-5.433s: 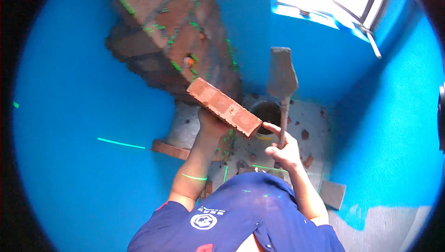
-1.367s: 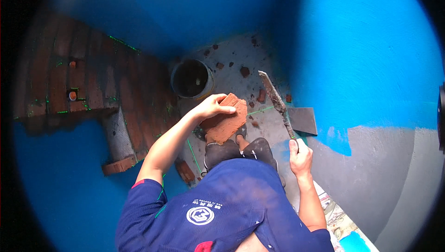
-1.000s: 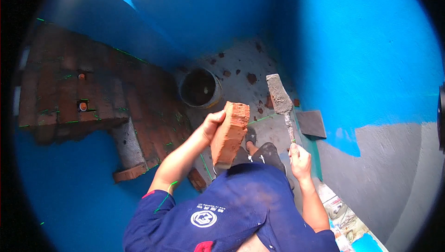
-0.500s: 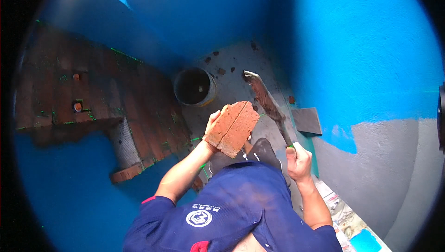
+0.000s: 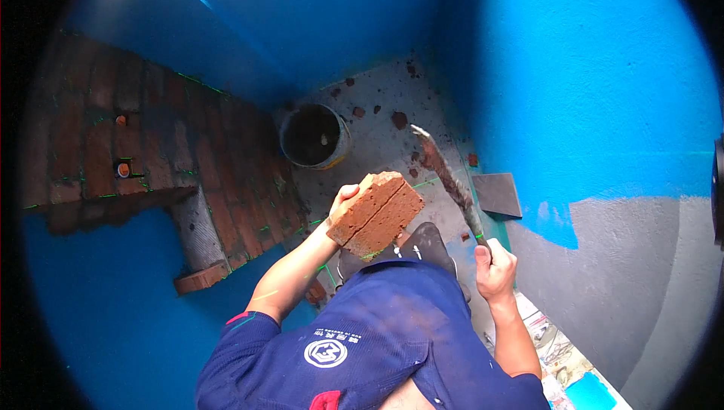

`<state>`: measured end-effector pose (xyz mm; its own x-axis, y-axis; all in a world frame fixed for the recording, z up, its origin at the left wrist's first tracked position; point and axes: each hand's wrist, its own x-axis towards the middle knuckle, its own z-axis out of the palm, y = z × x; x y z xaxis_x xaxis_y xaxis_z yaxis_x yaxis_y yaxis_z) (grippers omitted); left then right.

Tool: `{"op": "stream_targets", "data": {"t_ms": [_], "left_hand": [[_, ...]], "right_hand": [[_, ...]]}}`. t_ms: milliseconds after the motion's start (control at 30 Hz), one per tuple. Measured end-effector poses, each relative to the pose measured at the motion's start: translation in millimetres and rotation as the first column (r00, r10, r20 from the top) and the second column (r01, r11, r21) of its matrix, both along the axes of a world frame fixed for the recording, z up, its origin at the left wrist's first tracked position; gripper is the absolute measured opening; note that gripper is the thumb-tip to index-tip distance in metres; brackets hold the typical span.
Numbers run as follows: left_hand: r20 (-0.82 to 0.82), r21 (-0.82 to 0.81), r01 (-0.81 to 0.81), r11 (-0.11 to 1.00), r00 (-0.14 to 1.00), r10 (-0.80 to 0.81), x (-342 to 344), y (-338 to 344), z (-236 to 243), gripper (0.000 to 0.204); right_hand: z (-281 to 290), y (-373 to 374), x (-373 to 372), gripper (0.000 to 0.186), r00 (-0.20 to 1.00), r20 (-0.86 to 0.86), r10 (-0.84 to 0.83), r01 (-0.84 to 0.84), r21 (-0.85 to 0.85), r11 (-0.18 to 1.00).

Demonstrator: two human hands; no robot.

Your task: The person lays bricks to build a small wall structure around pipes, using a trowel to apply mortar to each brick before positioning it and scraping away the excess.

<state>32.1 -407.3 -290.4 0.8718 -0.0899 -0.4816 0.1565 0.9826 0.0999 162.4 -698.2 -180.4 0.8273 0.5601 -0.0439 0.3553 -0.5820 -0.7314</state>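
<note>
My left hand (image 5: 344, 200) grips a broken reddish brick (image 5: 378, 215) in front of my body. The brick has a groove or crack running along its face and a ragged far end; most of my fingers are hidden beneath it. Out to the right, my right hand (image 5: 495, 270) is closed round the handle of a bricklayer's knife (image 5: 450, 178). Its long, dirty blade points away from me, turned almost edge-on, with a pale tip. Blade and brick are apart.
A round bucket (image 5: 345, 138) stands on the grey floor beyond the brick. To the left rises a brick wall (image 5: 98, 146) against blue-painted walls, with pipe stubs in it. Brick crumbs (image 5: 399, 119) litter the floor. A grey tile (image 5: 498, 195) leans at the right wall.
The brick has turned slightly in my left hand. My right hand has moved a little right and nearer me, and the knife's blade has rotated more edge-on.
</note>
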Motion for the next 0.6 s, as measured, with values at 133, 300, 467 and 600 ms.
{"op": "stream_targets", "data": {"t_ms": [133,300,467,600], "left_hand": [[0.170,-0.104,-0.006,0.995,0.985,0.024,-0.8,4.0,-2.0,0.075],[0.405,-0.047,-0.094,0.994,0.908,0.105,36.6,-29.2,127.0,0.081],[0.296,0.205,-0.142,0.968,0.952,0.077,-14.6,0.2,87.3,0.106],[0.121,0.123,-0.291,0.949,0.953,0.277,-27.1,-6.7,61.9,0.093]], "right_hand": [[1.3,3.9,10.1,0.045,0.992,-0.105,0.066,-0.059,0.069,0.996],[-31.3,31.3,24.5,0.043,0.607,-0.789,0.092,0.191,0.257,0.947],[-51.3,50.2,43.1,0.042,0.649,-0.753,0.108,0.146,0.263,0.954],[-89.6,47.6,54.5,0.040,0.722,-0.691,0.023,0.030,0.065,0.997]]}}
